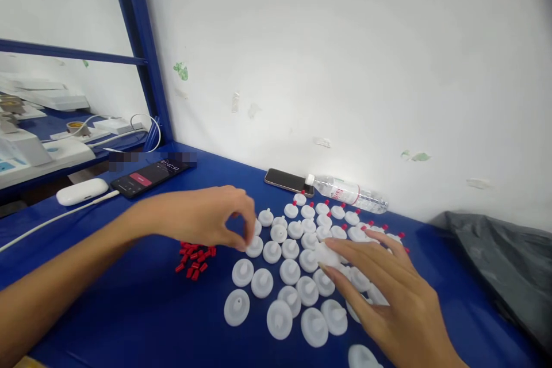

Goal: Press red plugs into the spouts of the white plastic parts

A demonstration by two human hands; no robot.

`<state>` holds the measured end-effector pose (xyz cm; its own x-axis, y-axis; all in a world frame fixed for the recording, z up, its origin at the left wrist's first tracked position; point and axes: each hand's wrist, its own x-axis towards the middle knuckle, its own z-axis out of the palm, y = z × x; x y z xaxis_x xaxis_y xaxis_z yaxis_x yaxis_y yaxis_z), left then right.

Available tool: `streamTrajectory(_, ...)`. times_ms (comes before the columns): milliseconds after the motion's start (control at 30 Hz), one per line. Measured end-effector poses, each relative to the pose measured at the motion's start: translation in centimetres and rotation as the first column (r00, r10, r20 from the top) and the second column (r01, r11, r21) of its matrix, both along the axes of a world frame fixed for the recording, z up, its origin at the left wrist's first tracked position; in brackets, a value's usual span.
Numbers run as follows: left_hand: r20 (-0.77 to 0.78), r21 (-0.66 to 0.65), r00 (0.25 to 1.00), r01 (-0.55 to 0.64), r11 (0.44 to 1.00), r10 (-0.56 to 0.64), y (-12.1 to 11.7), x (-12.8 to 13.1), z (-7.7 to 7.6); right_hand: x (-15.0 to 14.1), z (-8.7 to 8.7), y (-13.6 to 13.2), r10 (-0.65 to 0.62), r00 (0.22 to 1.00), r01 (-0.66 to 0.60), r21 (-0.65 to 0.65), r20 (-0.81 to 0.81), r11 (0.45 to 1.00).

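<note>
My left hand (215,215) is closed in a pinch above the left edge of the white discs. Anything between its fingertips is hidden. My right hand (388,282) pinches a white plastic disc (326,256) between thumb and fingers, over the spread of discs. Many round white plastic discs with a short central spout, such as this near disc (279,319), lie on the blue table (142,310). Toward the back and right, several carry a red cap on the spout. Left of the discs, beneath my left forearm, is a pile of loose small red caps (195,259).
Along the wall lie a dark phone (288,180) and a clear plastic bottle (349,192). At the left sit a lit phone (150,177) with a cable and a white case (81,191). A black plastic bag (504,270) rests at the right. A blue frame post (149,52) rises behind.
</note>
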<state>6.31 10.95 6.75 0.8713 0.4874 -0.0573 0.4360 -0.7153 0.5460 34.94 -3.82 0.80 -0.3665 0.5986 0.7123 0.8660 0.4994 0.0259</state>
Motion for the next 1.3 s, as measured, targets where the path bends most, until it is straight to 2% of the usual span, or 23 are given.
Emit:
streamTrajectory(100,-0.203,-0.072,0.979,-0.019,0.997,0.004,1.5,-1.8,0.6,0.1,-0.1,0.0,0.0,1.0,0.0,-0.001,0.005,1.0)
streamTrajectory(167,-0.264,-0.081,0.964,-0.034,0.996,0.012,2.0,-2.3,0.4,0.0,-0.3,0.0,0.01,1.0,-0.011,0.004,0.016,1.0)
streamTrajectory(333,-0.29,-0.08,0.957,-0.016,0.997,-0.008,2.3,-1.9,-0.9,-0.1,-0.6,-0.1,0.021,1.0,-0.02,-0.011,0.016,1.0)
streamTrajectory(467,-0.268,-0.085,0.963,0.003,0.996,-0.026,2.0,-1.4,-1.1,0.1,-0.5,-0.2,0.017,1.0,-0.017,-0.015,0.019,1.0)
streamTrajectory(633,-0.157,-0.01,0.987,-0.043,0.999,0.041,2.0,-0.7,-0.9,0.1,-0.3,-0.3,0.015,0.999,-0.014,-0.029,0.034,0.999)
streamTrajectory(800,0.065,0.034,0.994,-0.094,0.995,0.092,1.7,0.6,-1.1,0.0,-0.4,-0.2,0.005,0.999,-0.003,-0.035,0.043,0.999)
streamTrajectory(867,0.21,0.001,0.974,-0.085,0.996,0.083,0.9,1.3,-1.3,-0.1,-0.5,-0.1,0.008,0.999,-0.006,-0.041,0.041,0.999)
streamTrajectory(967,0.386,-0.121,0.913,-0.091,0.988,0.132,-1.1,2.6,-1.9,-0.3,-0.6,-0.2,0.02,0.999,-0.019,-0.05,0.035,0.999)
streamTrajectory(1033,0.416,-0.206,0.892,-0.099,0.973,0.179,-2.6,3.4,-2.5,-0.4,-0.6,-0.2,0.029,0.999,-0.027,-0.058,0.032,0.998)
streamTrajectory(1133,0.43,-0.261,0.883,-0.079,0.962,0.189,-4.1,4.2,-3.3,-0.6,-0.6,-0.4,0.04,0.999,-0.038,-0.073,0.024,0.997)
streamTrajectory(1300,0.455,-0.297,0.87,-0.054,0.953,0.191,-4.7,4.5,-4.1,-0.8,-0.6,-0.5,0.055,0.998,-0.053,-0.078,0.013,0.996)
